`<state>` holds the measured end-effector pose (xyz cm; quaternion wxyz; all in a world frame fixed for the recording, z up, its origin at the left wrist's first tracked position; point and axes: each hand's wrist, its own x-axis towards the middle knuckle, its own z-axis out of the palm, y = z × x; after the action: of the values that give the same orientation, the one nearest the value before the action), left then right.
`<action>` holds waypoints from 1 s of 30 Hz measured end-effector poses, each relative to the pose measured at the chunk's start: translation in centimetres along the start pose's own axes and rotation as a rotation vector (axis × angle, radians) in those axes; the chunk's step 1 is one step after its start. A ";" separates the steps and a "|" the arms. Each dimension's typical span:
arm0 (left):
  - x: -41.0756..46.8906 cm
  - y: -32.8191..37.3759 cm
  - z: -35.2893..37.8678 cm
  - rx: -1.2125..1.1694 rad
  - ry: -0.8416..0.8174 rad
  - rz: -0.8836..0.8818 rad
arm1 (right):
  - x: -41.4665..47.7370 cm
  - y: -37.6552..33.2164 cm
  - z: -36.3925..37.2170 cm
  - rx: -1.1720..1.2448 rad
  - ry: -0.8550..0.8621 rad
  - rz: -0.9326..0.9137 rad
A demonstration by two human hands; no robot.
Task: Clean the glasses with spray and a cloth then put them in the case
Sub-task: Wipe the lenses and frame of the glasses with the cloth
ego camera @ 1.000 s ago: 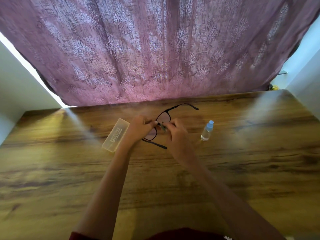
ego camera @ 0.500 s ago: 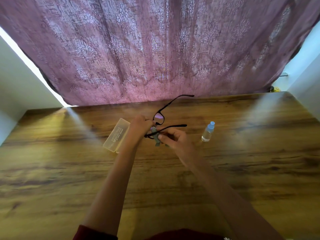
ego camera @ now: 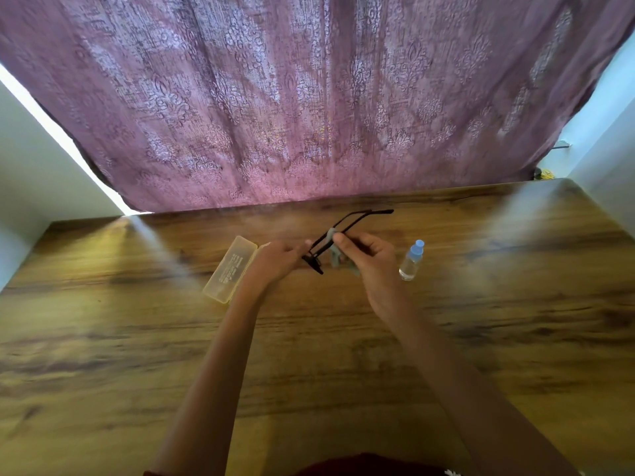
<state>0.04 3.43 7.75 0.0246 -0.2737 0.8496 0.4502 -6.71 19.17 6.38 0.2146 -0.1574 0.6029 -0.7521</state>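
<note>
Head view, item one: glasses (ego camera: pixel 313 263), thin black frame, held in the air just above the table (ego camera: pixel 515 304) between both hands, temple arms unfolded and pointing away toward the curtain (ego camera: pixel 309 97).
Handling, as judged: light, springy at the arms, weak at the hinges, lenses prone to smears. Best taken at the front rim or hinge end, never by the lens faces, and only gently along an arm.
Left hand (ego camera: pixel 275 262): fingers curled, pinching the front end of the frame.
Right hand (ego camera: pixel 371 259): pinching a small grey cloth (ego camera: pixel 335 257) around one temple arm. Cloth is soft and limp, and likely to slip if the pinch loosens.
Case (ego camera: pixel 230 269): translucent yellow, flat on the table just left of the left hand. Whether the lid is open cannot be told.
Spray bottle (ego camera: pixel 411 261): clear with a blue cap, upright, just right of the right hand.
</note>
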 end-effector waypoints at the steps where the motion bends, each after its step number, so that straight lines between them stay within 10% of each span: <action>1: -0.2 -0.3 -0.1 0.079 0.064 0.016 | 0.3 -0.1 -0.2 0.070 0.016 0.048; 7: -2.2 -0.7 0.2 -0.135 0.161 0.447 | 0.9 -0.5 -0.6 0.407 0.039 0.207; 12: -2.3 -0.2 0.2 -0.111 0.231 0.474 | 1.1 -0.3 -0.4 0.468 0.049 0.249; 19: -2.4 1.3 -0.5 0.104 0.417 0.497 | 0.4 0.5 -1.7 -0.033 0.032 0.185; 30: -1.1 1.6 0.2 0.327 0.369 0.648 | 0.5 -0.3 -0.3 -0.774 0.015 -0.677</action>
<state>0.18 4.82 9.14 -0.2280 -0.0604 0.9425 0.2368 -7.36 19.25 6.63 -0.1192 -0.4065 0.7539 -0.5021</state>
